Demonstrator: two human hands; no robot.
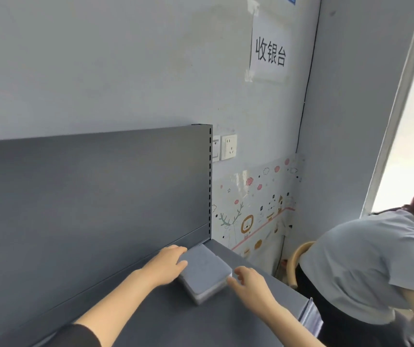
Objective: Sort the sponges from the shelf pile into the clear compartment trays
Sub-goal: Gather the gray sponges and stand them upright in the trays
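In the head view, one small stack of sponges (pixel 204 272) is lying on the shelf (pixel 201 326), in its far corner, just beside the back panel (pixel 88 196). The sponges are flat and rectangular with rounded corners. The top face is looking grey and soft, and a white layer is showing at the edge under it. How many sponges are making up the stack I cannot count.

The left grip (pixel 168 265), a bare hand, is lying against the left side of the stack, its fingers rather straight and touching the sponge. The right grip (pixel 248 279) is touching the near right corner with bent fingertips. Whether it is pinching the edge I cannot tell.

The shelf is looking dark grey and matte. The panel is smooth grey metal, with one row of small slots running down its right edge.

On the pale wall one paper sign (pixel 270 52) is hanging, and one white socket (pixel 229 147) is sitting beside one switch (pixel 216 148). Lower, a glossy sticker (pixel 256 209) is showing cartoon animals. At the right, one other person (pixel 361 266) in a grey-blue shirt is bending over.
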